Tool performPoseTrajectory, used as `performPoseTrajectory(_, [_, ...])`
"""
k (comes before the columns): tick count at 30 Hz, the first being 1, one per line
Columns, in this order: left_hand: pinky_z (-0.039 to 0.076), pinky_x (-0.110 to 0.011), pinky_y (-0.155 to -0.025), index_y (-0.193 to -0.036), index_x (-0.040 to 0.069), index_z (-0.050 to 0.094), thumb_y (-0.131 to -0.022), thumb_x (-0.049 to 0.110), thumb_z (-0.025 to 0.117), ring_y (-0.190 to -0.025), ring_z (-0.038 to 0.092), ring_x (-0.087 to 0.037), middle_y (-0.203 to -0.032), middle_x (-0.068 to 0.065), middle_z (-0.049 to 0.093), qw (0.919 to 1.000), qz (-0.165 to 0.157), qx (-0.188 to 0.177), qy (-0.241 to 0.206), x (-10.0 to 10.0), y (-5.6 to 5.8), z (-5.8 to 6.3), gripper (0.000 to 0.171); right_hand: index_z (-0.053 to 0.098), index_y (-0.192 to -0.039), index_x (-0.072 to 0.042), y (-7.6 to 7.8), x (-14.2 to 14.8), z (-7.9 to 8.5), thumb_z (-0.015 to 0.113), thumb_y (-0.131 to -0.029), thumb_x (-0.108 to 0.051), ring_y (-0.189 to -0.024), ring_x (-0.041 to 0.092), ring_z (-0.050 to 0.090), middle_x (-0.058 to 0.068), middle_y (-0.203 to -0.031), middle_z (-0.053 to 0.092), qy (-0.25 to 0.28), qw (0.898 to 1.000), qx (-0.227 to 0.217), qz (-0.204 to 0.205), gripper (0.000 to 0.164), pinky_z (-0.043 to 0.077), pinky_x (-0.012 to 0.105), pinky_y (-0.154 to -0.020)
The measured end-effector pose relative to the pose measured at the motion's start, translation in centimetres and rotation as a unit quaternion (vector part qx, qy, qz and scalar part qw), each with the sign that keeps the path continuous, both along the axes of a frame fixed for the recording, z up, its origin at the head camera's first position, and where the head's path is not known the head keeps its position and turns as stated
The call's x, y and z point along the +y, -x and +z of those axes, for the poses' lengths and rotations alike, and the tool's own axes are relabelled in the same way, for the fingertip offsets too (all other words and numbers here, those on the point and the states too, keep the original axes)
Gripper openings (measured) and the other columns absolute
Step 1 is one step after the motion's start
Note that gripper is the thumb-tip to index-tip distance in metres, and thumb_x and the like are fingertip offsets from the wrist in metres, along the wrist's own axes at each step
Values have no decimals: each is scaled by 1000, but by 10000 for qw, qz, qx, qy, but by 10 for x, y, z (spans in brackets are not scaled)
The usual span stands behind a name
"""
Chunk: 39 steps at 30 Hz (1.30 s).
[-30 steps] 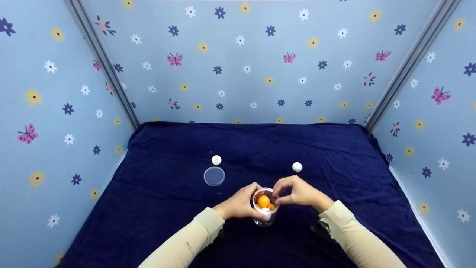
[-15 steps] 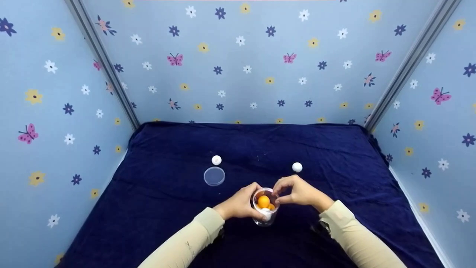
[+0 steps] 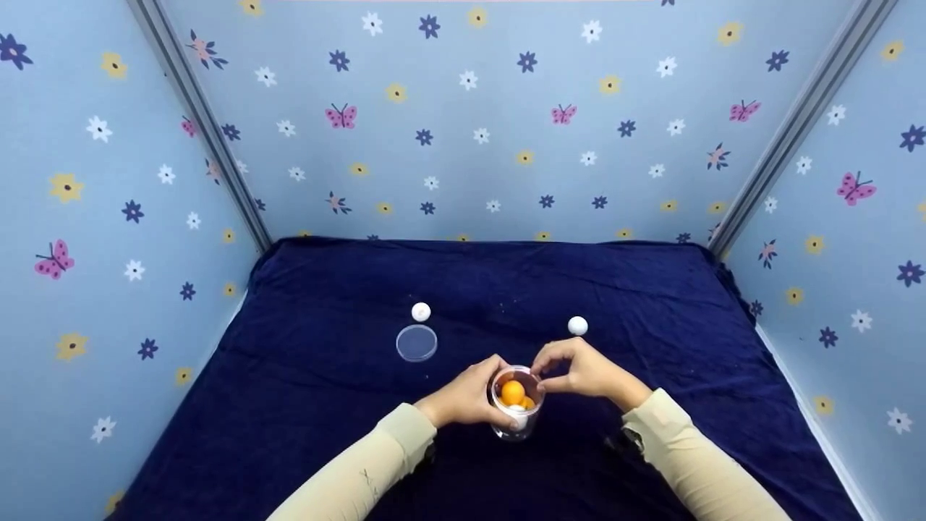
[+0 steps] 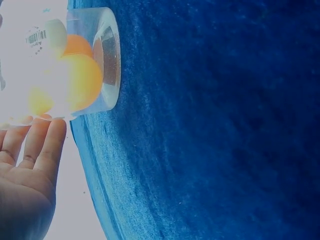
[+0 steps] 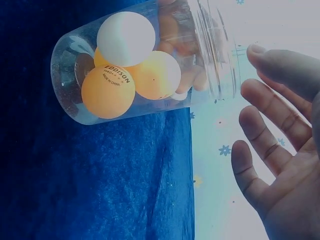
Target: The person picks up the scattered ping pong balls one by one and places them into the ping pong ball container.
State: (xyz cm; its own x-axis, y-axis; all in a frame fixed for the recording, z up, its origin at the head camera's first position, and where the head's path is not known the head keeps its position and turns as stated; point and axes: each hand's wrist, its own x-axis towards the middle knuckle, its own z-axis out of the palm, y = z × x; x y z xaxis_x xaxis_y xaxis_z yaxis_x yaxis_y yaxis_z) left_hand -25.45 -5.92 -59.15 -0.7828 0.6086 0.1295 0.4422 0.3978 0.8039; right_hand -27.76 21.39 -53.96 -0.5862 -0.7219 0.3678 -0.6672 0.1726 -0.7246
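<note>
My left hand (image 3: 470, 396) grips a clear plastic jar (image 5: 72, 50) round its side, thumb in front and fingers behind. Inside the uncapped jar lie several table tennis balls; an orange one (image 5: 108, 92) bears printed lettering and a white one (image 5: 126, 39) rests against it. My right hand (image 3: 584, 370) is at the jar's right rim, its fingers bent loosely. In the right wrist view nothing is between those fingers, and the fingertips (image 5: 252, 119) are just off the jar's mouth. Part of the left hand's fingers shows through the jar wall.
A round clear lid (image 3: 417, 343) lies on the dark blue cloth (image 3: 304, 405), left of the jar. One white ball (image 3: 421, 312) sits just behind the lid, another white ball (image 3: 577, 325) beyond my right hand. Flowered walls (image 3: 463, 152) enclose the back and sides.
The right thumb and fingers have shifted very slightly at the jar's rim. Left hand, jar, lid and loose balls keep their places.
</note>
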Motion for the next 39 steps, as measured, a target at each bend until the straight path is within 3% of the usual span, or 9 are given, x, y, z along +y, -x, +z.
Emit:
performPoseTrajectory(4, [54,-28,-101,-120,13,61,-67,42,105,-108,68,-11,-120,3,74,10000,-23,11,-20,0,1,0,75,81,-98,1,1,1,1,89,-81,7,-85,34,73,16,-95,80,3,10000,-35,-83,20,63,39,-80])
performPoseTrajectory(9, [54,-27,-101,-118,12,61,-67,41,105,-108,68,-11,-119,2,74,10000,-48,20,-73,0,0,-1,73,81,-100,0,1,2,4,89,-83,4,-89,26,74,16,-96,80,92,9996,-85,-259,19,61,27,-84])
performPoseTrajectory(14, [53,-28,-100,-119,13,61,-66,41,105,-108,68,-12,-118,2,74,9999,-48,0,-107,0,-1,-1,74,82,-100,0,2,4,4,90,-82,5,-90,16,74,17,-95,80,337,9967,34,-740,21,58,20,-82])
performPoseTrajectory(20, [53,-28,-101,-119,13,61,-67,41,105,-108,68,-12,-118,2,74,9999,-21,-4,-108,0,-1,0,74,82,-99,-2,5,7,1,90,-81,4,-85,16,73,21,-93,79,632,9893,164,-1305,21,60,27,-79])
performPoseTrajectory(24, [53,-28,-102,-120,13,61,-67,40,105,-109,67,-12,-119,2,73,9999,-38,-9,-116,0,0,0,74,82,-99,0,7,8,-3,90,-79,7,-84,21,72,21,-93,79,786,9851,176,-1522,23,58,22,-79])
performPoseTrajectory(28, [53,-28,-102,-120,13,61,-67,40,105,-109,67,-12,-119,2,73,9999,-40,-8,-102,1,0,1,74,82,-100,0,7,7,-3,91,-76,8,-81,25,69,19,-90,77,924,9798,311,-1747,27,57,25,-74])
performPoseTrajectory(31, [53,-28,-102,-119,13,61,-67,40,105,-109,67,-12,-119,2,73,10000,-18,-6,-91,0,0,1,74,82,-101,-1,7,7,-4,91,-75,10,-79,15,68,19,-88,76,995,9760,320,-1908,29,56,27,-71])
performPoseTrajectory(36, [53,-29,-102,-120,14,61,-66,41,105,-110,67,-13,-119,3,73,10000,14,44,-17,0,-1,1,75,81,-100,3,7,7,-8,89,-74,15,-79,3,65,22,-87,74,1014,9691,224,-2240,30,52,17,-70])
performPoseTrajectory(39, [53,-29,-102,-120,14,61,-65,42,105,-110,67,-13,-120,3,73,10000,19,63,10,0,-1,1,75,80,-100,6,5,6,-7,87,-73,17,-75,18,69,16,-85,74,1004,9650,180,-2418,30,52,16,-70])
